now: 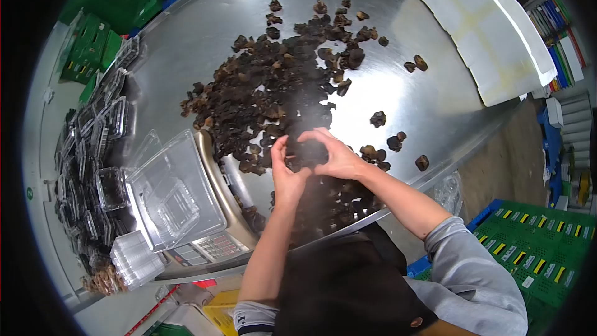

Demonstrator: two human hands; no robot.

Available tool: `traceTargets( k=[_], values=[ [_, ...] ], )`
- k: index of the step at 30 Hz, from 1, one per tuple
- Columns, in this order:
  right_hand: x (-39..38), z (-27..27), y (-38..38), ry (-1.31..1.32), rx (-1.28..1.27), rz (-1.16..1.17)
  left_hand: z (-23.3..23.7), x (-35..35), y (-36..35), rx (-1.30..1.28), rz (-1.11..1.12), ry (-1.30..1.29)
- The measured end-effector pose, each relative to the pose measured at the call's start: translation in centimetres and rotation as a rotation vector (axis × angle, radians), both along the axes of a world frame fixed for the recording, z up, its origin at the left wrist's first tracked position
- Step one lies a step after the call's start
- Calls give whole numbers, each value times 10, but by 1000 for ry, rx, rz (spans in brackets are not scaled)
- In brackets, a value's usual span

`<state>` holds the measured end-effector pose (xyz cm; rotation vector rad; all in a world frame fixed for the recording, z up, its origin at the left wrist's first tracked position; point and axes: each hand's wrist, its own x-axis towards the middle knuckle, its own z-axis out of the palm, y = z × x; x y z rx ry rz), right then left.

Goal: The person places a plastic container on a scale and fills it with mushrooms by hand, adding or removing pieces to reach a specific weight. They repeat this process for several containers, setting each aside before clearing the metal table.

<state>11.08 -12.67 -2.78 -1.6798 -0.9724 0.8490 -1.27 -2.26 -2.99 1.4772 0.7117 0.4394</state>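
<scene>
Dark brown, wrinkled pieces that look like mushrooms lie in a wide heap on a steel table. At the near side of the heap, my left hand and my right hand curve toward each other around a clump of these dark pieces. Both hands have bent fingers against the clump. Left of my hands stands a scale with a keypad. An open clear plastic container rests on its platform.
Many clear containers pile up at the left edge, with a stack of empty clear trays near the scale. A white foam box stands at the back right. Green crates are at the lower right.
</scene>
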Motion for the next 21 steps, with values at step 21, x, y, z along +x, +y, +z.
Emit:
traceTargets(
  k=[21],
  values=[
    [-217,69,235,-653,274,565,70,-258,180,948,265,504]
  ],
)
